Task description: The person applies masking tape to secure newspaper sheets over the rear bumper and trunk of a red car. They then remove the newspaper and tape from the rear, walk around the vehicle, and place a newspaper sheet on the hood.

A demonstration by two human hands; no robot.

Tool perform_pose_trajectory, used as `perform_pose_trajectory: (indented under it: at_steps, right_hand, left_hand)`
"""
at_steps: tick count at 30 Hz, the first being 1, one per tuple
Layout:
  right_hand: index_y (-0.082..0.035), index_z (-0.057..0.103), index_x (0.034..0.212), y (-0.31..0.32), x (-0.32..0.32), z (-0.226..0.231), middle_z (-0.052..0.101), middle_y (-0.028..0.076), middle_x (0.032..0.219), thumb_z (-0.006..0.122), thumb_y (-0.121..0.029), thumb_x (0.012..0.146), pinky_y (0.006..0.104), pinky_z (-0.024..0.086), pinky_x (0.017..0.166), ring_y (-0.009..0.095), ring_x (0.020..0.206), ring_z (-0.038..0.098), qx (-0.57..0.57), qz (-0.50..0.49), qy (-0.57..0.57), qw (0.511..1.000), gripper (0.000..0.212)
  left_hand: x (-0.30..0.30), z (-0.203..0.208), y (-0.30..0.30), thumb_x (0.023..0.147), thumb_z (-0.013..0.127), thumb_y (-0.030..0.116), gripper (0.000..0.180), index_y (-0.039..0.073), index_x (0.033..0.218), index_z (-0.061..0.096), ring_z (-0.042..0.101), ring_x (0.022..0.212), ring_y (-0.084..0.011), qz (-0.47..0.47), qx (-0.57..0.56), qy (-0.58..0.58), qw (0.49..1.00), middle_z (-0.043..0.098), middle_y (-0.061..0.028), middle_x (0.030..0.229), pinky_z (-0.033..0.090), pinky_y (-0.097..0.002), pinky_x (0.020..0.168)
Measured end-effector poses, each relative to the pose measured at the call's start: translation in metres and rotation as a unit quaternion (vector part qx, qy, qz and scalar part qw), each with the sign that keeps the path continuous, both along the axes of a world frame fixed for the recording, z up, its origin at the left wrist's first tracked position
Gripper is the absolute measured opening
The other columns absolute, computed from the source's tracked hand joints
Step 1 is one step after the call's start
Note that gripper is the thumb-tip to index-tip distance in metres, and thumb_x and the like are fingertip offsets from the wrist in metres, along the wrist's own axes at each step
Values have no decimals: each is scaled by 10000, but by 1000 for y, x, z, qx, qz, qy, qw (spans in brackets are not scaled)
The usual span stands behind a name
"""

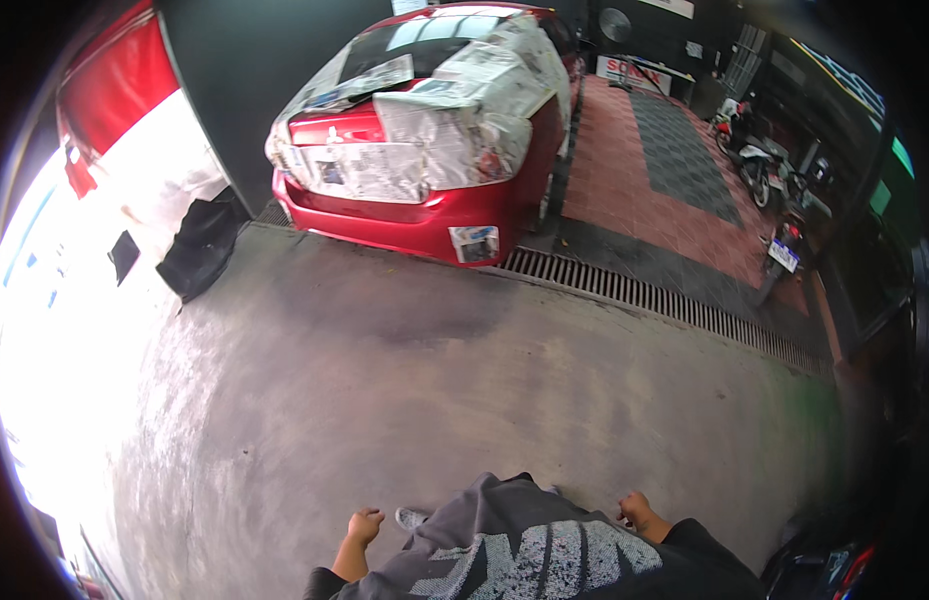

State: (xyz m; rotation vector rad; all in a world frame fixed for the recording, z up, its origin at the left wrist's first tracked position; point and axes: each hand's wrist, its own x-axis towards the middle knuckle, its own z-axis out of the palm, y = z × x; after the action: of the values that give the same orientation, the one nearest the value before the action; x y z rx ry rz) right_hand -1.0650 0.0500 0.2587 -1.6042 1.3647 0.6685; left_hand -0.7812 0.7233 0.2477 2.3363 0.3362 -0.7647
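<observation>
Watching through the head camera, I find the red car [384, 225] between eleven and twelve o'clock, well apart from both hands, its rear facing me. Newspaper sheets [464, 95] drape its trunk and part of the rear window, and a smaller paper patch [474, 245] sits low on the bumper. Just past nine o'clock I see a crumpled black sheet [199, 245]; at ten, a red cloth [119, 75] hangs. Motorcycles [787, 235] stand between two and three o'clock, and a red tail light [857, 568] shows at four, near the rim. Between the car and the hands lies a stretch of concrete floor.

My wearer's left hand [365, 524] is at seven o'clock, just beside a light shoe [411, 518], its fingers loosely curled. The right hand [634, 508] is at five, bent inward beside the dark printed shirt [484, 560], its fingers also curled. I cannot tell whether either grip is closed on anything.

The concrete floor [384, 400] is grey and stained. A drain grate [654, 295] crosses toward three o'clock, edging red tiles [604, 170] with a grey strip between one and two. A round fan [614, 25] is at one; strong light washes out nine o'clock.
</observation>
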Motion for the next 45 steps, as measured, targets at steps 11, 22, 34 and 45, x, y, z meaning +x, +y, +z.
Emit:
perform_pose_trajectory:
  at_steps: [11, 22, 34, 45]
  right_hand:
    - [27, 618, 1327, 191, 242, 17, 733, 184, 893, 532, -146, 1032, 374, 587, 583, 275, 700, 743, 35, 166, -188, 967, 353]
    - [-48, 631, 1310, 293, 429, 47, 758, 198, 931, 464, -253, 1083, 374, 565, 557, 296, 706, 758, 42, 272, -84, 958, 349]
    - [-104, 705, 1254, 475, 762, -5, 728, 111, 826, 606, -201, 1022, 328, 468, 449, 173, 546, 617, 124, 368, 3, 921, 270]
    - [-82, 701, 1242, 679, 1107, 82, 749, 114, 836, 527, -189, 1002, 343, 552, 620, 183, 675, 727, 21, 519, -214, 827, 315]
  left_hand:
    - [-96, -54, 255, 940, 711, 264, 262, 44, 1082, 704, 594, 544, -209, 474, -58, 132, 869, 635, -75, 718, 440, -370, 461]
    - [-23, -31, 258, 1002, 628, 314, 390, 137, 1347, 586, 667, 1033, -265, 576, -204, 190, 769, 667, -109, 1176, 526, -433, 839]
    - [166, 72, 426, 1009, 625, 293, 358, 148, 1336, 622, 654, 857, -195, 623, -62, 40, 779, 683, -47, 1042, 492, -366, 732]
    - [231, -16, 444, 986, 670, 258, 213, 156, 1168, 714, 650, 704, -174, 612, -115, 127, 772, 686, -10, 879, 490, -341, 591]
